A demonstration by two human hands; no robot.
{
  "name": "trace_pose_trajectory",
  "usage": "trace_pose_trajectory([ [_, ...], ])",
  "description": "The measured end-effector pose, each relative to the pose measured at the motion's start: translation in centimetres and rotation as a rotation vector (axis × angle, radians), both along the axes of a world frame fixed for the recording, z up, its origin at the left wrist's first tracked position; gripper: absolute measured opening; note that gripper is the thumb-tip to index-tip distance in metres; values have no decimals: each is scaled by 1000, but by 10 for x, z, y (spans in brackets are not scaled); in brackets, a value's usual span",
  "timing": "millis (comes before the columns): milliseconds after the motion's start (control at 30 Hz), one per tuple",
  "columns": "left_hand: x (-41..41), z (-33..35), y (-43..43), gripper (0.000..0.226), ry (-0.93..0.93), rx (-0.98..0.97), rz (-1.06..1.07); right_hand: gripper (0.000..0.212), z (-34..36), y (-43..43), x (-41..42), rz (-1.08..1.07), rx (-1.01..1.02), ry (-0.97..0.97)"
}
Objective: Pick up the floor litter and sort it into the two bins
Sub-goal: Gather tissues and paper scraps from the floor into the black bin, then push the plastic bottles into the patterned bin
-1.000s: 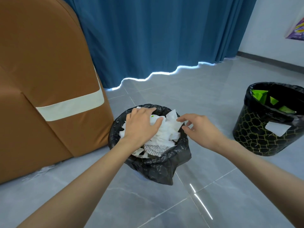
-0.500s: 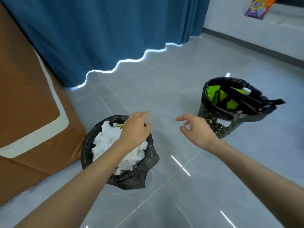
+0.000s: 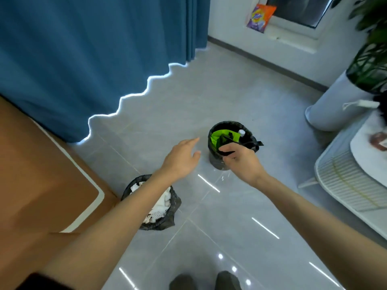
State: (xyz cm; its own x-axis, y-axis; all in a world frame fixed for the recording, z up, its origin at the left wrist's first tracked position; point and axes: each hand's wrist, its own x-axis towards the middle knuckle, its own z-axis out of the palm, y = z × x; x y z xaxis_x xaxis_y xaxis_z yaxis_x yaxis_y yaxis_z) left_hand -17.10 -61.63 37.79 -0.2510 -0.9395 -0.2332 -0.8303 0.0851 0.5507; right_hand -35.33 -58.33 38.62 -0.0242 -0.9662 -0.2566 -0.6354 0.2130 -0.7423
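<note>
Two black-lined bins stand on the grey tile floor. The near bin [image 3: 175, 203] is heaped with white crumpled paper [image 3: 161, 203], and my left forearm crosses above it. The far bin [image 3: 227, 123] holds bright green pieces [image 3: 215, 138] and a small white cap. My left hand [image 3: 181, 158] hovers between the bins, fingers straight and spread, holding nothing. My right hand [image 3: 240, 159] hangs in front of the far bin's near side with loosely curled fingers; I see nothing in it. No loose litter shows on the floor.
A brown sofa [image 3: 41, 174] fills the left, with a blue curtain [image 3: 83, 59] behind it. A white planter [image 3: 335, 101] and a white slatted seat [image 3: 345, 185] stand at the right. An orange-purple bag [image 3: 260, 17] leans on the sill. My feet [image 3: 205, 281] show at the bottom.
The view has risen and swung right. My left hand lifted off the paper in the near bin, and both hands now sit high above the floor, nearer the far bin.
</note>
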Motion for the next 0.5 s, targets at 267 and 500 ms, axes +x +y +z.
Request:
trace_pose_trajectory([
  [267,-45,195,40,48,78,37,-122,30,181,62,-29,-228,9,-10],
  [500,-78,272,70,45,168,38,-236,29,262,124,-66,-391,-22,14],
])
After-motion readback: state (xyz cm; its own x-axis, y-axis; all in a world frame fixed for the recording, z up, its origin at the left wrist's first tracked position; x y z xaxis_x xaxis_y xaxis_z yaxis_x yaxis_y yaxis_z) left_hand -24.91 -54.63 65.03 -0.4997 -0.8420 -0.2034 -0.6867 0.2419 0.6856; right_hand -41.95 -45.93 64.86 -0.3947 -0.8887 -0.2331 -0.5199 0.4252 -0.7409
